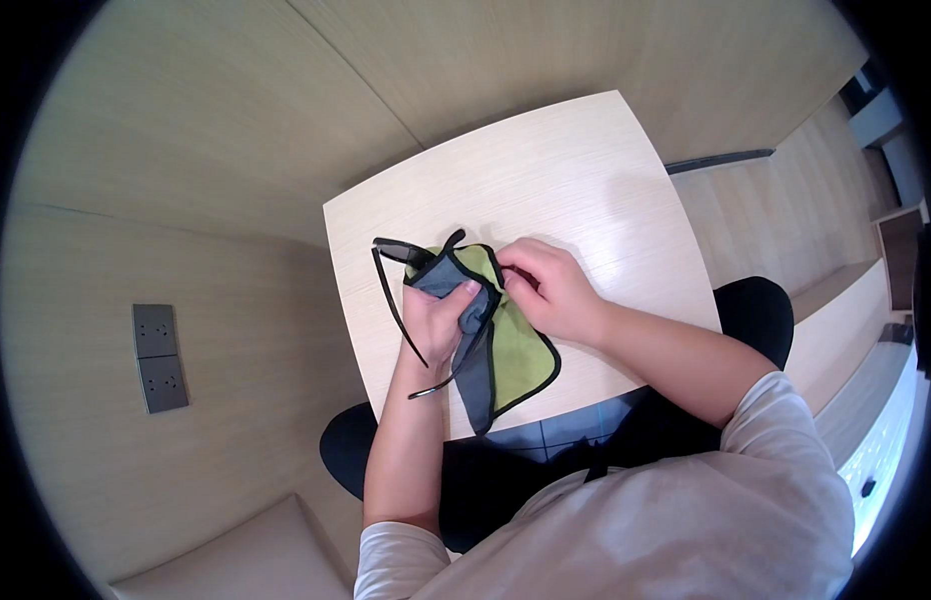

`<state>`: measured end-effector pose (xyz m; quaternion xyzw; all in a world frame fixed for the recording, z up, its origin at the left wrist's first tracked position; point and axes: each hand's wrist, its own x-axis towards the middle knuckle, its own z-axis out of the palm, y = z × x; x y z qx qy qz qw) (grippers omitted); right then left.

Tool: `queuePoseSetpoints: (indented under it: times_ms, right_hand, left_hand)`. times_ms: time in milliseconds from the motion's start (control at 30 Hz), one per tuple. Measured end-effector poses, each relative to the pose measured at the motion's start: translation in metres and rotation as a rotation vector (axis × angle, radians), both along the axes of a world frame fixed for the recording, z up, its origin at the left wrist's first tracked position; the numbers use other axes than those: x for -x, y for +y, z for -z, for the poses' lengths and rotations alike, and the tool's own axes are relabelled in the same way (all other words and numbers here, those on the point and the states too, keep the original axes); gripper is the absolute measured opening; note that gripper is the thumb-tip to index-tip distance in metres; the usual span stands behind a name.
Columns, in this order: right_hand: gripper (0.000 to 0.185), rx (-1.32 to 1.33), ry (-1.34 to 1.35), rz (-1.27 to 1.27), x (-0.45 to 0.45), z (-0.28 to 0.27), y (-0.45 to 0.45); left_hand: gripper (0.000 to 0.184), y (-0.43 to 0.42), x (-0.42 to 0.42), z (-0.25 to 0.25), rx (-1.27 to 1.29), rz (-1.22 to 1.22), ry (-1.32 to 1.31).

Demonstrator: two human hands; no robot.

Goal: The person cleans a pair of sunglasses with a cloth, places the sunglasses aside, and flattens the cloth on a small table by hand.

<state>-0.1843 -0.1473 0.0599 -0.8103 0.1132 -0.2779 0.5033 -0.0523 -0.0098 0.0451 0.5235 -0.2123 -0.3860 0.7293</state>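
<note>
A pair of black-framed glasses (400, 252) is over the table, one dark lens showing at the upper left and the temples reaching down toward my left wrist. Part of the frame is hidden by a cleaning cloth (524, 362), green on one face, grey on the other, edged in black. My left hand (436, 318) is closed round the glasses and the bunched cloth, its thumb pressing on the grey face. At the cloth's upper right edge, the fingers of my right hand (554, 288) are pinched on the fabric. A loose corner hangs toward the table's near edge.
The pale wooden table (586, 150) stands against a wood-panelled wall (226, 120). Two grey power sockets (161, 358) are set in the panel on the left. A beige padded seat (241, 555) is at the lower left. My legs are under the table.
</note>
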Motion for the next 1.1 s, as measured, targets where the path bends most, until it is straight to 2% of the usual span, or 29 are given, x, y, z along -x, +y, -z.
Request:
queuePoseSetpoints:
  times_ms: [67,133,200,333,400,500,733,800,833,900,1033,1100]
  right_hand:
    - [0.011,-0.014,-0.016,-0.023,-0.001,0.003,0.0]
    - [0.011,-0.028,-0.031,-0.046,0.0,0.003,0.0]
    - [0.011,-0.083,-0.009,-0.106,0.002,0.001,0.001]
    - [0.012,-0.063,0.009,-0.11,0.002,0.001,0.001]
    - [0.013,-0.201,0.053,-0.04,0.002,0.001,0.002]
    - [0.011,-0.233,0.066,-0.039,0.0,0.0,0.0]
    - [0.014,-0.03,0.017,-0.069,-0.001,0.001,-0.001]
    - [0.016,0.024,-0.02,-0.081,-0.002,0.002,-0.003]
    - [0.016,0.024,-0.021,-0.081,-0.002,0.003,-0.003]
    - [0.012,0.07,-0.039,-0.131,-0.001,0.005,-0.004]
    - [0.013,0.076,-0.018,-0.111,-0.001,0.008,-0.003]
    - [0.012,-0.047,0.081,-0.056,0.0,0.004,-0.003]
  left_hand:
    - [0.034,0.001,0.002,-0.001,-0.005,-0.011,0.031]
    - [0.031,0.003,0.003,-0.002,0.034,0.046,-0.049]
    - [0.03,0.002,0.004,0.0,-0.001,-0.065,-0.048]
    - [0.029,0.0,0.006,-0.003,-0.058,-0.104,-0.017]
    - [0.028,-0.001,0.004,0.001,-0.032,-0.077,-0.022]
    - [0.027,-0.001,0.003,0.0,-0.042,-0.051,-0.04]
    - [0.02,-0.001,0.0,-0.005,-0.089,0.05,-0.138]
    - [0.022,0.002,-0.003,-0.001,-0.043,0.09,-0.312]
    - [0.022,0.003,-0.002,0.0,-0.043,0.09,-0.312]
    - [0.01,0.003,-0.001,-0.002,-0.022,0.027,-0.324]
    - [0.015,0.002,0.001,0.001,-0.078,0.004,-0.231]
    - [0.018,0.002,0.002,0.004,-0.087,-0.008,-0.174]
